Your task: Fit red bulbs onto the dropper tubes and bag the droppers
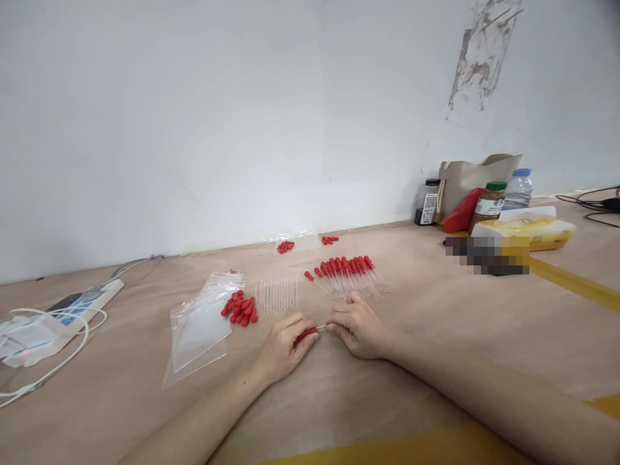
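Between thumb and fingers, my left hand (287,347) grips a red rubber dropper bulb (306,334). My right hand (356,326) pinches a thin clear glass dropper tube (321,328), whose near end meets the mouth of the bulb; how deep it sits I cannot tell. Beyond my hands lies a row of droppers with red bulbs (345,266), tubes pointing toward me. Left of them is a row of bare clear tubes (278,294). A pile of loose red bulbs (241,309) rests beside those tubes, partly against clear zip bags (201,336).
Near the wall lies a clear bag (304,241) with more red bulbs. A power strip (62,323) with white cables is at the left. On the right stand a grey bag (477,184), a green-lidded jar (489,203), a water bottle (520,189) and a yellow tissue pack (547,232).
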